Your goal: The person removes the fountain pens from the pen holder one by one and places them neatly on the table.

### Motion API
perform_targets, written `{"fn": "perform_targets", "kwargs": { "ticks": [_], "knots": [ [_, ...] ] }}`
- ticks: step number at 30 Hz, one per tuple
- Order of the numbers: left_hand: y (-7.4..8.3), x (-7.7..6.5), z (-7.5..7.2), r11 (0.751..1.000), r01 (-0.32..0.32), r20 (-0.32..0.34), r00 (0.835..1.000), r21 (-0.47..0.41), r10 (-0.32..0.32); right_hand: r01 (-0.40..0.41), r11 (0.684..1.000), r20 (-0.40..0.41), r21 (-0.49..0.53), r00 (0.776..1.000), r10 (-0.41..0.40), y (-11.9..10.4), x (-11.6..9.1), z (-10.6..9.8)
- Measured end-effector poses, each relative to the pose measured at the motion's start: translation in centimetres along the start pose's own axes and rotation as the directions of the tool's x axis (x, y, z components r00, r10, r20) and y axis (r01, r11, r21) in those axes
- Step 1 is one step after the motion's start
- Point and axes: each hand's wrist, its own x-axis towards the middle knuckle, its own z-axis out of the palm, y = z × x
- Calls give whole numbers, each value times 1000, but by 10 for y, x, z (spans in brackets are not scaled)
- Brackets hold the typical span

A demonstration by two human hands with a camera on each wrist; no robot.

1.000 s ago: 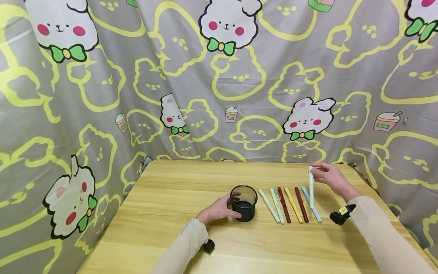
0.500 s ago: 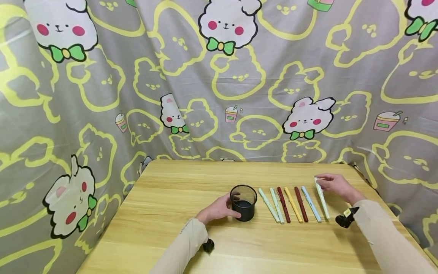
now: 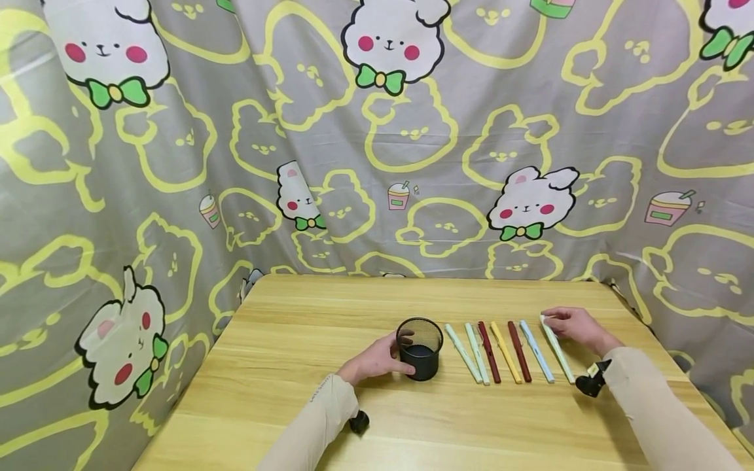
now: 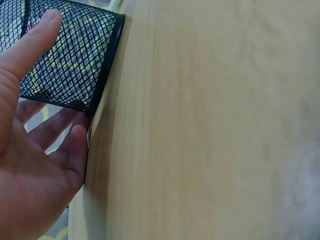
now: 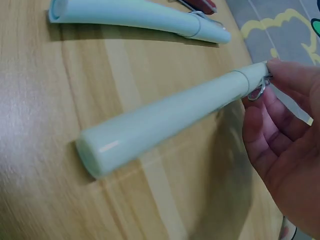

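Note:
My left hand (image 3: 377,358) holds a black mesh pen holder (image 3: 425,367) upright on the table, thumb on the near side and fingers around the far side. In the left wrist view the thumb lies over the mesh (image 4: 75,60). At the right end of a row of pens, my right hand (image 3: 580,328) pinches the top of a pale green pen (image 3: 559,356). That pen's lower end meets the table in the right wrist view, and its clip end is between thumb and fingers. A light blue pen (image 3: 537,353) lies just left of it.
Left of the blue pen lie a dark red pen (image 3: 521,356), a yellow pen (image 3: 505,353), another dark red pen (image 3: 489,353) and two pale green pens (image 3: 463,353). All rest on the wooden table (image 3: 283,405). A patterned curtain (image 3: 330,131) hangs behind.
My right hand has moved the pale green pen from above the blue pen to its right and lowered it to the table. The left hand and pen holder have stayed put.

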Motion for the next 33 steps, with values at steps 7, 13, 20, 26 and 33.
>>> {"fn": "perform_targets", "kwargs": {
  "ticks": [7,13,20,26,33],
  "knots": [
    [2,-1,0,1000,-10,15,1000,-10,10,-22,997,-16,-70,1000,21,6,0,3],
    [2,-1,1,1000,-2,2,1000,-17,2,-22,994,-16,-111,1000,20,6,-1,4],
    [3,-2,0,1000,-11,5,1000,-14,11,-22,990,-20,-137,1000,20,6,0,5],
    [3,-2,0,999,-27,1,1000,-22,27,-17,984,-52,-178,999,8,3,0,7],
    [3,-2,0,999,-20,2,1000,-30,20,-29,982,-95,-186,995,11,6,-1,9]
  ]
}}
